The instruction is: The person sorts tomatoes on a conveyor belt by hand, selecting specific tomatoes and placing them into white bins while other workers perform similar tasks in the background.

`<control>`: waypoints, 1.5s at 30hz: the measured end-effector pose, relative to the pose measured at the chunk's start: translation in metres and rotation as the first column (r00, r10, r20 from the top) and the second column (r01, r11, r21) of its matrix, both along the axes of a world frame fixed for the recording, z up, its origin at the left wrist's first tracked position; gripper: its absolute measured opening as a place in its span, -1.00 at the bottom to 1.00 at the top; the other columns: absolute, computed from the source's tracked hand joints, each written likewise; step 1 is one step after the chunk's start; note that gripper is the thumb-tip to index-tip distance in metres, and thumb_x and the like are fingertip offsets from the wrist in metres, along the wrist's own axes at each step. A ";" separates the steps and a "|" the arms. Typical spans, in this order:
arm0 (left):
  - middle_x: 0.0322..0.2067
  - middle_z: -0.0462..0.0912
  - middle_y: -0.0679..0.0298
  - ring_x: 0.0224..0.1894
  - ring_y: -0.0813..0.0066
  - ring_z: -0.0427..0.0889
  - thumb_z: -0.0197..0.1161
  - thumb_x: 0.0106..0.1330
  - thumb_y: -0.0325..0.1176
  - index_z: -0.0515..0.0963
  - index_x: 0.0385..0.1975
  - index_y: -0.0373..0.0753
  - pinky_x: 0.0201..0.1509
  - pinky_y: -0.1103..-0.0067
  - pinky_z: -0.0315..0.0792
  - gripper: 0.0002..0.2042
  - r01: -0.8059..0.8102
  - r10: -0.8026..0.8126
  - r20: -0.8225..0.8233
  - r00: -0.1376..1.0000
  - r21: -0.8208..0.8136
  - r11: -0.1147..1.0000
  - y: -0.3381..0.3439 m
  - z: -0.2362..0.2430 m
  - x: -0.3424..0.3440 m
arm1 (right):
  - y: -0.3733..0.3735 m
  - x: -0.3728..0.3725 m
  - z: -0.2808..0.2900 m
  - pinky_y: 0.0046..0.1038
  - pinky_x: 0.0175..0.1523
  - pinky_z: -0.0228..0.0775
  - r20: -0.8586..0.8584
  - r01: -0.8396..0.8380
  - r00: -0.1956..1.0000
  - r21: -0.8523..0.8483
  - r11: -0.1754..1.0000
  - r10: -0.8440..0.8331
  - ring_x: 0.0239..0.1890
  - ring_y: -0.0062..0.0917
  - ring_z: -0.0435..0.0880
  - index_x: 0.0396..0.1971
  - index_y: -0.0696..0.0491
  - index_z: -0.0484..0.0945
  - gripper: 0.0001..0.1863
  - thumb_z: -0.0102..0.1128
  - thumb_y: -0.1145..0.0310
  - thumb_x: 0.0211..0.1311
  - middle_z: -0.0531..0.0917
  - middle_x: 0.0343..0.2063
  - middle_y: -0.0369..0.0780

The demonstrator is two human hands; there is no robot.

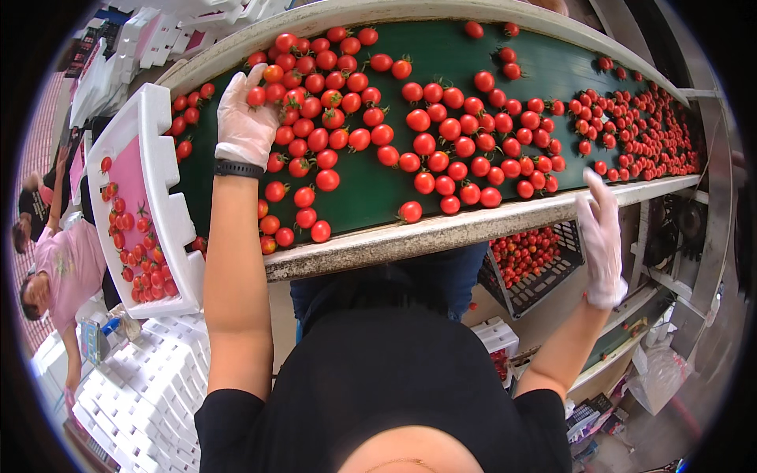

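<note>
Cherry tomatoes (418, 120) are spread over a green conveyor belt (378, 205). At the upper left, my left hand (240, 114), in a translucent glove, has curved fingers around a tomato (256, 96) at the edge of a cluster. My right hand (599, 232), also gloved, is raised beside the belt's near rail (473, 216), fingers extended and holding nothing. A white foam box (164, 232) with a pink lining and some tomatoes sits at the belt's left end.
A black crate (552, 292) of tomatoes is under the belt. Stacked white foam boxes (150, 386) are at lower left. A person in pink (67, 264) and others stand at far left. Metal framing (714, 213) lines the right.
</note>
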State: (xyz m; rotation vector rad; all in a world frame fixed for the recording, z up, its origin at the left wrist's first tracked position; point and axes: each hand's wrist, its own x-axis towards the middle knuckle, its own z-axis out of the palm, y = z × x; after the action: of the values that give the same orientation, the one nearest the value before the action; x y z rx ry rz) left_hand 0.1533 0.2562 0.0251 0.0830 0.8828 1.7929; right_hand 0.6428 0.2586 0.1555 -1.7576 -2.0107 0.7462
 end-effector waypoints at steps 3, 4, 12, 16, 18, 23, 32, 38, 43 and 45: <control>0.06 0.37 0.08 -0.01 0.18 0.38 0.09 0.26 -0.15 0.35 0.05 -0.33 0.18 0.31 0.25 -0.55 0.083 -0.083 0.004 0.997 -0.058 0.995 -0.008 0.012 0.014 | 0.045 0.004 -0.011 -0.47 0.13 0.23 0.151 0.180 0.972 0.013 0.984 -0.180 0.08 -0.45 0.41 0.20 0.12 0.22 -0.36 0.05 0.02 0.25 0.33 0.14 -0.09; 0.04 0.39 0.08 -0.01 0.18 0.39 0.09 0.26 -0.15 0.35 0.05 -0.33 0.18 0.32 0.25 -0.54 0.086 -0.085 0.014 0.996 -0.068 0.994 -0.011 0.016 0.017 | 0.060 0.003 -0.013 -0.44 0.18 0.18 -0.111 0.176 0.975 -0.142 0.974 -0.193 0.14 -0.41 0.35 0.23 0.10 0.19 -0.32 0.04 -0.03 0.24 0.32 0.15 -0.08; -0.01 0.47 0.13 -0.02 0.26 0.46 0.07 0.29 -0.14 0.29 0.12 -0.30 0.12 0.37 0.33 -0.52 0.230 -0.230 0.067 0.971 -0.003 0.973 -0.004 0.022 0.033 | 0.097 -0.005 -0.062 -0.25 0.17 0.18 -0.568 0.100 0.710 -0.504 0.858 -0.416 0.19 -0.38 0.28 0.23 -0.04 0.22 -0.37 0.06 -0.03 0.23 0.30 0.19 -0.27; 0.00 0.47 0.12 -0.02 0.26 0.47 0.05 0.30 -0.14 0.31 0.11 -0.30 0.12 0.38 0.33 -0.53 0.236 -0.235 0.090 0.968 -0.002 0.972 -0.001 0.017 0.034 | 0.095 -0.022 -0.045 -0.37 0.09 0.26 -0.417 0.129 0.862 -0.372 0.919 -0.290 0.09 -0.49 0.39 0.18 0.06 0.28 -0.42 0.08 0.07 0.24 0.38 0.09 -0.28; 0.04 0.42 0.09 0.00 0.21 0.42 0.10 0.26 -0.13 0.31 0.09 -0.34 0.17 0.32 0.27 -0.50 0.223 -0.221 0.075 0.973 -0.024 0.975 0.001 0.017 0.035 | 0.084 -0.036 -0.034 -0.46 0.07 0.29 -0.108 -0.045 0.992 0.160 0.986 0.063 0.01 -0.48 0.45 0.01 0.07 0.45 -0.59 0.20 0.29 0.15 0.50 -0.04 -0.22; 0.02 0.44 0.10 -0.01 0.25 0.45 0.07 0.28 -0.16 0.33 0.08 -0.34 0.14 0.36 0.31 -0.54 0.166 -0.163 0.047 0.985 -0.052 0.985 -0.001 0.018 0.035 | 0.057 -0.106 -0.036 -0.36 -0.17 0.40 0.074 -0.648 0.755 0.229 0.726 0.651 -0.30 -0.32 0.56 -0.25 0.02 0.56 -0.78 0.24 0.40 0.04 0.58 -0.39 -0.19; 0.05 0.42 0.16 0.02 0.27 0.40 0.12 0.26 -0.18 0.36 0.04 -0.32 0.17 0.36 0.25 -0.56 0.113 -0.113 0.007 0.994 -0.055 0.992 0.000 0.009 0.022 | 0.063 -0.129 -0.027 -0.46 -0.11 0.41 -0.234 -0.496 0.864 -0.234 0.837 0.446 -0.21 -0.45 0.56 -0.27 0.07 0.53 -0.77 0.16 0.32 0.07 0.58 -0.31 -0.20; 0.05 0.41 0.17 -0.01 0.29 0.40 0.10 0.27 -0.18 0.37 0.02 -0.31 0.13 0.38 0.27 -0.59 0.146 -0.144 0.033 0.989 -0.082 0.986 0.000 0.019 0.030 | 0.039 0.081 0.019 -0.68 -0.35 0.19 -0.650 -0.009 0.700 -0.421 0.907 -0.295 -0.48 -0.74 0.39 -0.22 0.05 0.50 -0.64 0.04 0.06 0.18 0.51 -0.50 -0.39; -0.01 0.46 0.20 -0.05 0.32 0.43 0.11 0.27 -0.19 0.39 -0.04 -0.27 0.08 0.41 0.31 -0.64 0.100 -0.106 -0.065 0.992 -0.098 0.990 0.008 0.030 0.040 | -0.005 0.150 0.001 -0.49 0.21 0.16 0.384 0.336 0.851 0.131 0.933 -0.360 0.09 -0.57 0.41 0.08 0.12 0.39 -0.53 -0.01 0.12 0.31 0.48 0.01 -0.19; -0.07 0.50 0.23 -0.08 0.36 0.45 0.13 0.25 -0.19 0.40 -0.06 -0.23 0.05 0.45 0.31 -0.66 0.146 -0.151 -0.062 0.987 -0.085 0.986 0.013 0.029 0.039 | 0.003 0.112 0.005 -0.46 0.21 0.17 -0.426 0.360 0.822 -0.127 0.924 -0.379 0.10 -0.51 0.41 0.10 0.13 0.36 -0.53 -0.04 0.13 0.33 0.45 0.04 -0.16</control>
State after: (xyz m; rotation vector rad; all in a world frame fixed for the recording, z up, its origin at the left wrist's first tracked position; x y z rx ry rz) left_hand 0.1920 0.2687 0.0538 0.1548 0.9711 1.6221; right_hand 0.7547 0.2615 0.1602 -1.7301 -1.3113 0.9554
